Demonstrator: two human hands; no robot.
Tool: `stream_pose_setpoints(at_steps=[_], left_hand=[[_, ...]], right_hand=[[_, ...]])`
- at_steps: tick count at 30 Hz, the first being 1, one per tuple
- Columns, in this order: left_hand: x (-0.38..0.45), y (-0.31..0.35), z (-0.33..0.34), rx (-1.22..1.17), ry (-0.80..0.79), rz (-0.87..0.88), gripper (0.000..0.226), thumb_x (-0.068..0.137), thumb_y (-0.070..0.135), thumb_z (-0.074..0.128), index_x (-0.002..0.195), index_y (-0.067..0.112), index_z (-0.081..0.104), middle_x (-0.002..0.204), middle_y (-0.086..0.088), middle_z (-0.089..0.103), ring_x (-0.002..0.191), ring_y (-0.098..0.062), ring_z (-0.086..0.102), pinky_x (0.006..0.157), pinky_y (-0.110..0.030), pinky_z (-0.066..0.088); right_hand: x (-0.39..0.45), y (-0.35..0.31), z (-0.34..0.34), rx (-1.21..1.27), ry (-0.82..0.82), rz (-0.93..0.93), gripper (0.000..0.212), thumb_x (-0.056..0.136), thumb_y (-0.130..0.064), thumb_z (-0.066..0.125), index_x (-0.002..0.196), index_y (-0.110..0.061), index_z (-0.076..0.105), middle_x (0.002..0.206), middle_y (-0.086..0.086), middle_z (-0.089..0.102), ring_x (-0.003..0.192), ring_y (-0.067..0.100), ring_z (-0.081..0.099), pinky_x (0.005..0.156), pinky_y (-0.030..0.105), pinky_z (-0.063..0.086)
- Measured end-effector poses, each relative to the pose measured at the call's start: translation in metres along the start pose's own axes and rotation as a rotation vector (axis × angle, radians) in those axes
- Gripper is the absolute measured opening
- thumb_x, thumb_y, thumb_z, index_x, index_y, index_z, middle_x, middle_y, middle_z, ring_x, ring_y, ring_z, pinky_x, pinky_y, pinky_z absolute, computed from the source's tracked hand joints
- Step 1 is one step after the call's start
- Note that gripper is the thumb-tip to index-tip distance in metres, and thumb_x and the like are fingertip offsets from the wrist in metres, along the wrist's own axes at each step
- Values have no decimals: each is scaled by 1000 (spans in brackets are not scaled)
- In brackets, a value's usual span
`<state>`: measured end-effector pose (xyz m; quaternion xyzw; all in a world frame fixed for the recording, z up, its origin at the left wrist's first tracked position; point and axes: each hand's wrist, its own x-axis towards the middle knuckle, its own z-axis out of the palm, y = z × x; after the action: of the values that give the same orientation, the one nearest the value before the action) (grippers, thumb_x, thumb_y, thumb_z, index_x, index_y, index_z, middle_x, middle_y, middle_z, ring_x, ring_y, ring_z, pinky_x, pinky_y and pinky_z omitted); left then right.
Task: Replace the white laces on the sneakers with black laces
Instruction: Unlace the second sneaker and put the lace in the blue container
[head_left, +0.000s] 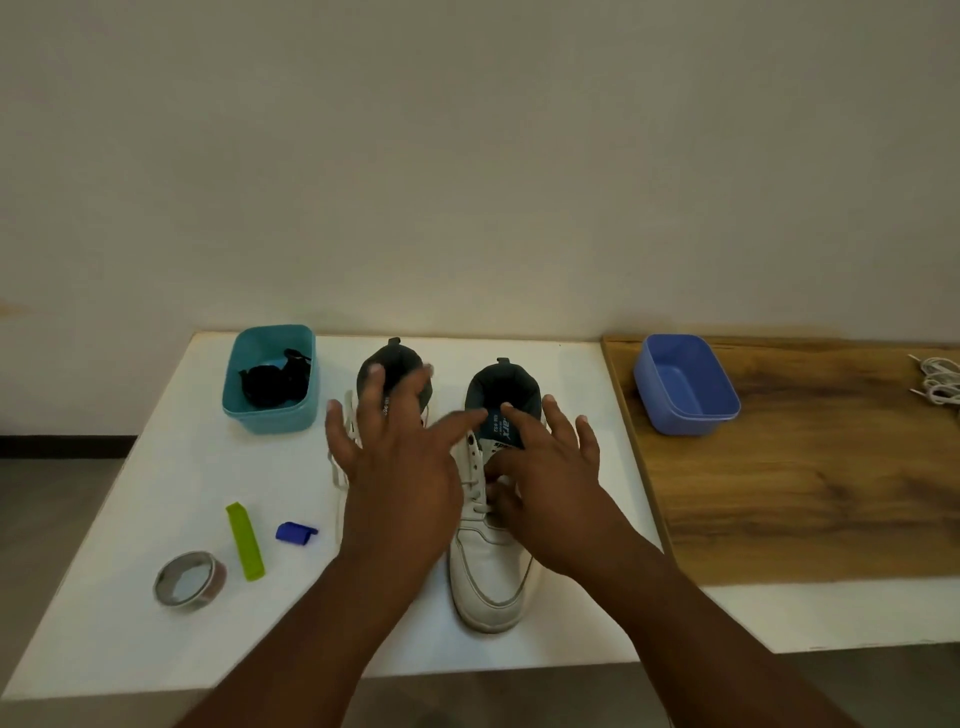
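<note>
Fingers of both the left hand and right hand were spread, gripping nothing, over the sneakers mid-table. Their white laces looked soft and light, best pinched near the top eyelets. Black laces lay in the far-left teal tub.

two hands over white sneakers, teal tub

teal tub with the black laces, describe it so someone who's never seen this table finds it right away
Start at the white table and go to its far left corner by the wall. There, left of the two sneakers, stands the teal tub. Unlike the blue tub on the wooden surface to the right, it holds a bundle of black laces.
</note>
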<state>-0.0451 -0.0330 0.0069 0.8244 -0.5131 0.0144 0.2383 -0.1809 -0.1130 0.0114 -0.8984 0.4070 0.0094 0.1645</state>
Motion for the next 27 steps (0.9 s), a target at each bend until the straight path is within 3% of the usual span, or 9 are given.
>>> stream_pose_setpoints(at_steps=[5,8,11,13,15,19,21,24,27], left_hand=[[2,-2,16,80,-119,20,25,91,37,66,113,50,68,142,7,55,151,-33,22,117,-65,-2],[6,-7,16,44,-82,-16,19,92,36,67,107,48,68,122,15,65,142,-26,38,115,-59,10],[7,-6,18,13,-82,-29,22,90,28,72,103,45,71,114,13,71,134,-26,48,111,-55,21],[7,-5,18,-8,-94,-41,29,89,20,72,104,45,71,117,14,70,136,-26,46,113,-55,17],[6,-7,17,-3,-117,-52,41,87,11,70,107,47,69,122,16,67,140,-24,42,115,-54,11],[5,-7,13,6,-135,-56,50,84,4,68,108,48,68,127,18,65,144,-24,37,116,-58,6],[5,-6,12,9,-140,-62,49,86,5,67,110,48,67,129,18,64,146,-24,35,116,-59,4],[5,-6,14,-10,-127,-59,50,84,4,69,108,48,69,128,15,66,144,-26,39,117,-62,5],[6,-9,16,-5,-125,-66,51,84,5,71,109,49,69,130,14,65,145,-26,38,118,-63,5]], right_hand=[[-3,6,-6,43,184,93,20,97,-38,54,107,-34,71,159,-5,39,155,22,13,125,51,-3],[-6,11,-8,65,327,145,15,93,-34,60,103,-31,72,153,0,47,152,25,26,125,54,9],[-3,7,-4,118,272,79,27,91,-28,64,117,-34,69,163,3,33,156,29,10,125,52,5],[-1,2,1,61,131,32,26,95,-34,58,119,-39,69,169,-1,17,157,28,-6,124,49,-7],[0,2,5,19,83,44,21,99,-39,55,112,-39,71,169,-2,19,157,28,-6,123,51,-9],[-2,19,-6,32,424,186,13,97,-35,57,102,-34,69,148,-1,52,148,27,33,122,59,15],[-4,25,-11,50,550,227,15,93,-32,61,107,-33,67,144,1,55,141,27,41,119,58,24],[-3,17,-3,89,336,108,35,93,-30,63,128,-35,62,160,4,35,154,31,15,124,55,9],[1,5,11,22,138,32,21,97,-37,61,116,-41,69,167,-1,25,157,29,0,124,53,-6]])
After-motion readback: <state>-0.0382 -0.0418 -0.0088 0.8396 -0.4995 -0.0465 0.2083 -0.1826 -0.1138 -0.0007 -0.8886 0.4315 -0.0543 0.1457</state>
